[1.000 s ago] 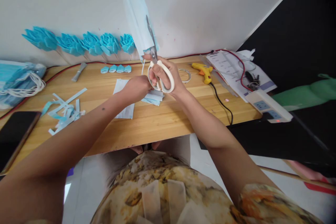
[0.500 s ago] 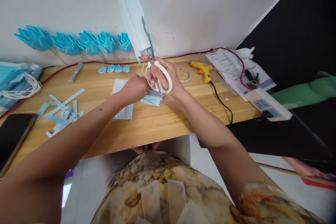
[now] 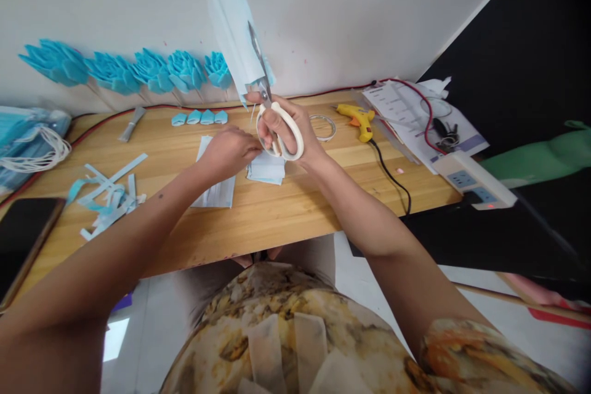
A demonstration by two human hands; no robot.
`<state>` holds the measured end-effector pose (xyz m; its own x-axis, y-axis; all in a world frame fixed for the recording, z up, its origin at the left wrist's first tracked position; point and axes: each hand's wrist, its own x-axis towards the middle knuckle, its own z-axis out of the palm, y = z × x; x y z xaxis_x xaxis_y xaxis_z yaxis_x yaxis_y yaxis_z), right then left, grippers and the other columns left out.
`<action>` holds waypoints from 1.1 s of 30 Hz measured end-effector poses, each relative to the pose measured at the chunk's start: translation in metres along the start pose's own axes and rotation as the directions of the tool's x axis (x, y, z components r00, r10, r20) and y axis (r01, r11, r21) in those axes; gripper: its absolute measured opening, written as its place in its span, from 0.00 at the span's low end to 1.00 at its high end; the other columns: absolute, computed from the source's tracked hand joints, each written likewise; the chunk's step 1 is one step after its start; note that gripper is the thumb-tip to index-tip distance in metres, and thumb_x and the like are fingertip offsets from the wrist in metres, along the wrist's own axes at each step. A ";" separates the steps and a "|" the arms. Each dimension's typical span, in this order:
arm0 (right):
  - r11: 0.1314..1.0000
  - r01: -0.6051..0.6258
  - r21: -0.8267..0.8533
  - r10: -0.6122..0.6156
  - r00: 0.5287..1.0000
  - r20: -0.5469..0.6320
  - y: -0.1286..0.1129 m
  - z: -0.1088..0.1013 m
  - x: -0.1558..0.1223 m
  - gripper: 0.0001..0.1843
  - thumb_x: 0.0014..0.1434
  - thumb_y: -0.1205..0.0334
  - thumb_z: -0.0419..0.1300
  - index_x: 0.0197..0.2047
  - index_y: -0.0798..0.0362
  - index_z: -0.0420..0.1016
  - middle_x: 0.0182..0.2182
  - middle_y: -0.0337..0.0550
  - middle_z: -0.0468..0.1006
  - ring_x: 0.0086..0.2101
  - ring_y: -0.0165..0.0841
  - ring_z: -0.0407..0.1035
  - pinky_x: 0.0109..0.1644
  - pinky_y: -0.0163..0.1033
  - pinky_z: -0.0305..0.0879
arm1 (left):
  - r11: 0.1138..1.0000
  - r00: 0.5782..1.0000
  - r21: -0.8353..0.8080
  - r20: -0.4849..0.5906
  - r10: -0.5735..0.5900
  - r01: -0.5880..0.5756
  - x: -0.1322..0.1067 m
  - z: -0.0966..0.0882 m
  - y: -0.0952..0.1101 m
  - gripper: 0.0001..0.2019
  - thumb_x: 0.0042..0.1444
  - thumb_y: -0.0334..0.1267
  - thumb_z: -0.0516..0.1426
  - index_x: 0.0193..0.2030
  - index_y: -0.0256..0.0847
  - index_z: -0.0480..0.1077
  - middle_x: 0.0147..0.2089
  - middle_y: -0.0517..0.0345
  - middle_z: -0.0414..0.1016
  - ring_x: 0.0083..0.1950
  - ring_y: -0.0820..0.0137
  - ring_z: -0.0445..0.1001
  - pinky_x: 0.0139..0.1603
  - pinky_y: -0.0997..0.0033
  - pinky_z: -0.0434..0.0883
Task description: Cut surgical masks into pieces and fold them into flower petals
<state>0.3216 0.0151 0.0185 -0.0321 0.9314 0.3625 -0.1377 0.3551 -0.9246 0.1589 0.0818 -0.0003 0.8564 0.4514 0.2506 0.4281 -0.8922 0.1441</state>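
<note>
My right hand is closed round the white-handled scissors, blades pointing up. Pinched by the same hand, a light blue pleated sheet, like face mask fabric, stands up behind the blades. My left hand reaches rightward over the table with its fingers stretched out, holding nothing that I can see. Its fingertips are just above small cut blue pieces, partly hidden by my right hand. Under my left hand and wrist lies a flat pale blue sheet.
Blue fabric flowers line the wall behind several small folded blue pieces. Cut strips and a phone lie left. At right are a tape ring, a yellow glue gun, papers and a power strip.
My left hand has shifted slightly left and up, its curled fingers straightening, and more of the small cut pieces shows. My right hand keeps the scissors and sheet nearly still.
</note>
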 end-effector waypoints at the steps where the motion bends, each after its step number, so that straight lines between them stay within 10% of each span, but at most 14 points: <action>1: 1.000 -0.002 -0.003 0.002 1.000 0.000 0.000 0.000 0.000 0.34 0.55 0.34 0.64 0.53 0.52 0.75 0.22 0.31 0.70 0.19 0.24 0.61 0.21 0.32 0.57 | 0.999 1.000 0.031 0.016 -0.023 0.022 0.001 0.000 -0.001 0.13 0.63 0.35 0.53 0.36 0.40 0.79 0.36 0.49 0.81 0.39 0.61 0.77 0.45 0.61 0.66; 8: 1.000 0.001 0.007 -0.001 1.000 -0.005 0.000 0.001 -0.001 0.32 0.57 0.35 0.64 0.54 0.52 0.74 0.23 0.32 0.69 0.20 0.24 0.61 0.22 0.32 0.59 | 0.983 0.999 0.184 0.043 -0.013 0.005 0.004 -0.002 0.008 0.11 0.64 0.36 0.54 0.41 0.36 0.79 0.40 0.45 0.81 0.44 0.55 0.77 0.47 0.57 0.66; 20: 0.998 -0.028 0.055 0.030 0.999 -0.035 0.002 -0.002 0.003 0.36 0.54 0.32 0.65 0.53 0.53 0.75 0.23 0.32 0.67 0.20 0.23 0.58 0.20 0.32 0.58 | 0.999 0.991 -0.028 0.126 0.038 -0.035 -0.038 0.012 0.034 0.11 0.64 0.40 0.59 0.47 0.40 0.79 0.47 0.47 0.81 0.50 0.55 0.77 0.51 0.56 0.67; 26: 0.990 -0.084 0.113 0.080 0.996 0.032 0.003 -0.002 0.001 0.35 0.54 0.32 0.65 0.51 0.53 0.74 0.22 0.31 0.66 0.20 0.25 0.60 0.20 0.32 0.57 | 0.948 0.994 -0.313 -0.074 -0.084 0.057 -0.058 0.002 0.045 0.12 0.67 0.41 0.55 0.49 0.40 0.78 0.49 0.48 0.83 0.51 0.58 0.79 0.53 0.55 0.71; 31: 0.951 -0.189 0.245 0.111 0.947 0.300 -0.002 0.000 -0.005 0.30 0.57 0.32 0.63 0.44 0.53 0.72 0.18 0.30 0.65 0.17 0.25 0.58 0.18 0.32 0.54 | 0.761 0.785 -0.581 -0.310 -0.537 0.290 -0.064 -0.027 0.025 0.16 0.68 0.48 0.53 0.42 0.40 0.77 0.45 0.51 0.83 0.47 0.63 0.79 0.51 0.62 0.74; 33: 0.937 -0.240 0.254 0.135 0.919 0.370 -0.001 0.002 -0.008 0.30 0.57 0.32 0.63 0.45 0.52 0.71 0.17 0.30 0.65 0.17 0.25 0.58 0.18 0.32 0.56 | 0.748 0.768 -0.598 -0.321 -0.554 0.289 -0.064 -0.036 0.021 0.26 0.72 0.54 0.42 0.52 0.39 0.75 0.51 0.47 0.82 0.51 0.63 0.79 0.52 0.62 0.75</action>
<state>0.3201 0.0071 0.0172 -0.4147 0.8745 0.2515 -0.3728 0.0889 -0.9236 0.1024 0.0347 0.0206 0.3280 0.8460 0.4203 0.3953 -0.5270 0.7523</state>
